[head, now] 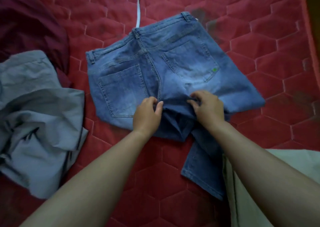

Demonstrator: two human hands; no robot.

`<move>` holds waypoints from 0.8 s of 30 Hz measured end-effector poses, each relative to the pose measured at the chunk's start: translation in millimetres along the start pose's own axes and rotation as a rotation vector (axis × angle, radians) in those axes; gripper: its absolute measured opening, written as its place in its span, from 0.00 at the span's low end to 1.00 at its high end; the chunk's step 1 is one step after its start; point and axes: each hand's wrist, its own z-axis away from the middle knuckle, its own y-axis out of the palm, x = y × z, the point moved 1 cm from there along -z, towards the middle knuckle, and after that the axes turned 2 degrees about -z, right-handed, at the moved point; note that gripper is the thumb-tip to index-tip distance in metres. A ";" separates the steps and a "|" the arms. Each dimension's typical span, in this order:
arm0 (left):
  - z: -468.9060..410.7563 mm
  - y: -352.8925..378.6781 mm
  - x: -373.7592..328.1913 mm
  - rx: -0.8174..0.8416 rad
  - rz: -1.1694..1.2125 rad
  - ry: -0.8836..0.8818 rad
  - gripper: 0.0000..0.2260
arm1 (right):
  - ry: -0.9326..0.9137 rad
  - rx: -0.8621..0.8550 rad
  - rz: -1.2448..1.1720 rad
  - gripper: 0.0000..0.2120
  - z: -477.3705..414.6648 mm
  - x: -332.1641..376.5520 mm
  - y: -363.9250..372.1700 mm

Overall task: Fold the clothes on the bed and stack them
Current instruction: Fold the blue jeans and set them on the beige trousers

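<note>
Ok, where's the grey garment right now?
Head view, left side: the grey garment lies crumpled on the red quilt, left of the jeans, beside the maroon cloth.

blue jeans [166, 74] pockets up, grey garment [38, 116] crumpled

The red quilted bed [259, 71] bears jeans [173, 67] at its middle. A grey garment [39, 123] lies left, a maroon cloth [31, 27] far left.

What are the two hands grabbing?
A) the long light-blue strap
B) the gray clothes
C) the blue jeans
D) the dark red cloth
C: the left hand and the right hand both pinch the blue jeans at the middle seam below the back pockets, while the gray clothes lie untouched off to the left.
</note>
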 end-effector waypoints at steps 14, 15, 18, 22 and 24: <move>-33.9 -60.2 68.0 0.064 -0.368 0.140 0.22 | 0.038 0.353 0.195 0.29 -8.4 69.1 64.1; -35.1 -54.4 74.4 0.118 -0.389 0.121 0.22 | 0.028 0.368 0.256 0.29 -3.8 64.7 74.1; -17.4 -43.5 98.7 0.128 -0.423 0.150 0.22 | -0.030 0.303 0.385 0.30 19.8 53.3 89.3; 16.6 -52.5 122.6 0.110 -0.490 0.215 0.25 | -0.087 0.262 0.418 0.32 52.1 52.6 81.1; 30.1 -60.0 128.4 0.143 -0.527 0.235 0.27 | -0.075 0.289 0.430 0.31 65.4 56.8 75.0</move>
